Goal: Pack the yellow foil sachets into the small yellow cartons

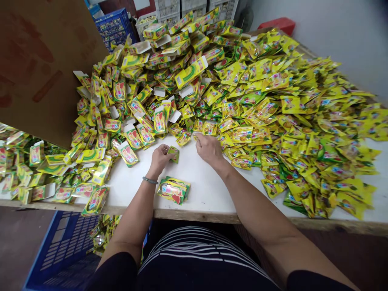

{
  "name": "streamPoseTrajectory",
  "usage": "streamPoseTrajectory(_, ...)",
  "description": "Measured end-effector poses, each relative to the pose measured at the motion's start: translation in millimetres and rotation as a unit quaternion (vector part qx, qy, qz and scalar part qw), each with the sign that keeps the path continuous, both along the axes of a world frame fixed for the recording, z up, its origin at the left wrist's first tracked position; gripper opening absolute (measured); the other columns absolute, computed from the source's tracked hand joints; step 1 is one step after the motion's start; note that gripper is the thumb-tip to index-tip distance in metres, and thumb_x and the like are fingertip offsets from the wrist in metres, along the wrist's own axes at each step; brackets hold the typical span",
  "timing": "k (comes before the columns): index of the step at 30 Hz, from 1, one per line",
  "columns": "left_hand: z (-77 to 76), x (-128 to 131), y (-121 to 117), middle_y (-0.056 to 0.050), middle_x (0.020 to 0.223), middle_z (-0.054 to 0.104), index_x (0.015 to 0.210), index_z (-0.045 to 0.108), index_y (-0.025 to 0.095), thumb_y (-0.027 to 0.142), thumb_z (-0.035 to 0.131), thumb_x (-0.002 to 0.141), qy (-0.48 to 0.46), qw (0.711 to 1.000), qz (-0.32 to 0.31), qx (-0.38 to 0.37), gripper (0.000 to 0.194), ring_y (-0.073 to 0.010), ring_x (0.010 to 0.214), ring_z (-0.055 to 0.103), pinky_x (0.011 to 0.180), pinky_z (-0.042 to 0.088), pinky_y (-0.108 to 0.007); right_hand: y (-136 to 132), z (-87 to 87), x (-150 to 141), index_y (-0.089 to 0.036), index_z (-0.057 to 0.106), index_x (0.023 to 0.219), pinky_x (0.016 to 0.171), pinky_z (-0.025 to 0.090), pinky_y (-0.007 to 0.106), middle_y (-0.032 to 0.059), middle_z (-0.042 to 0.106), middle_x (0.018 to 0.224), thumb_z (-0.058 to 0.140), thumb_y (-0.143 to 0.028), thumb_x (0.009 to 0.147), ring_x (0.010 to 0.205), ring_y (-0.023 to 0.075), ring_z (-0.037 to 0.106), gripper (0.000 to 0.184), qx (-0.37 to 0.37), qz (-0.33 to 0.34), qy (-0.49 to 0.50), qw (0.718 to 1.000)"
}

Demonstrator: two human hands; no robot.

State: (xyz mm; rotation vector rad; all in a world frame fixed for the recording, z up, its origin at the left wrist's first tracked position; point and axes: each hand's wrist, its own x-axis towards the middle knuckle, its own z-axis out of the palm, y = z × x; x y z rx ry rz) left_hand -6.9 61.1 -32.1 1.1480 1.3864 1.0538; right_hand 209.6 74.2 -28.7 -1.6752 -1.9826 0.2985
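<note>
My left hand (160, 158) is closed on a small green and yellow sachet (173, 154) just above the white table (200, 190). My right hand (208, 148) reaches into the near edge of a big heap of yellow sachets (291, 121), its fingers curled on something I cannot make out. A small stack of sachets (173, 190) lies on the table between my forearms. Open yellow cartons (130, 117) with white flaps are piled to the left of my hands.
A brown cardboard sheet (39, 64) stands at the left. A blue plastic crate (57, 250) sits on the floor below the table's left edge, another blue crate (113, 26) and white crates (194, 7) behind the heap. A red object (277, 25) lies at the far right.
</note>
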Motion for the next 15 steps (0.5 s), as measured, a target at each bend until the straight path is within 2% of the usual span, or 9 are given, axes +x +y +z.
streamPoseTrajectory(2,3.4,3,-1,0.002,0.062,0.063,0.077,0.058,0.017,0.032,0.087,0.055,-0.04,0.999,0.007,-0.034,0.04,-0.012,0.053,0.055,0.052,0.04,-0.024,0,-2.0,0,-0.013,0.068,0.118,0.074,0.046,0.034,0.0118,0.074,0.087,0.046,-0.027,0.094,0.079,0.0251,0.064,0.035,-0.022,-0.024,0.142,0.989)
streamPoseTrajectory(3,5.7,5,-2,0.0,0.063,0.064,0.078,0.06,0.017,0.033,0.088,0.054,-0.052,0.998,0.005,-0.047,0.04,-0.0122,0.053,0.056,0.051,0.041,-0.023,0,-3.6,-2,-0.015,0.069,0.113,0.068,0.046,0.032,0.0086,0.073,0.08,0.048,-0.034,0.094,0.073,0.0228,0.063,0.034,-0.045,-0.011,0.219,0.975)
streamPoseTrajectory(5,9.8,8,-3,-0.001,0.063,0.064,0.078,0.062,0.015,0.034,0.088,0.055,-0.072,0.996,-0.008,-0.059,0.04,-0.0116,0.054,0.056,0.05,0.042,-0.023,-3,-7.1,-7,-0.017,0.068,0.103,0.062,0.046,0.029,0.0036,0.069,0.072,0.053,-0.043,0.09,0.066,0.0191,0.061,0.032,-0.105,0.047,0.355,0.928)
streamPoseTrajectory(7,12.3,10,-4,0.0,0.065,0.064,0.079,0.064,0.014,0.035,0.088,0.055,-0.089,0.993,-0.025,-0.069,0.04,-0.0101,0.053,0.055,0.05,0.043,-0.022,-8,-10.4,-15,-0.018,0.067,0.095,0.061,0.047,0.027,0.002,0.069,0.073,0.059,-0.043,0.085,0.066,0.0173,0.062,0.028,-0.147,0.086,0.429,0.887)
streamPoseTrajectory(9,12.8,12,-6,0.0,0.067,0.063,0.081,0.064,0.014,0.039,0.087,0.058,-0.11,0.99,-0.037,-0.08,0.041,-0.0094,0.054,0.055,0.051,0.045,-0.021,-11,-12.8,-22,-0.018,0.066,0.089,0.062,0.048,0.027,0.0015,0.068,0.073,0.062,-0.039,0.081,0.067,0.0169,0.062,0.022,-0.163,0.082,0.439,0.88)
streamPoseTrajectory(15,9.5,13,-8,-0.002,0.074,0.063,0.086,0.064,0.015,0.062,0.075,0.071,-0.136,0.985,-0.05,-0.093,0.051,-0.0129,0.061,0.058,0.051,0.048,-0.024,-14,-13.3,-27,-0.02,0.068,0.085,0.066,0.05,0.028,0.0012,0.069,0.075,0.065,-0.031,0.079,0.072,0.0175,0.063,0.013,-0.149,0.075,0.39,0.906)
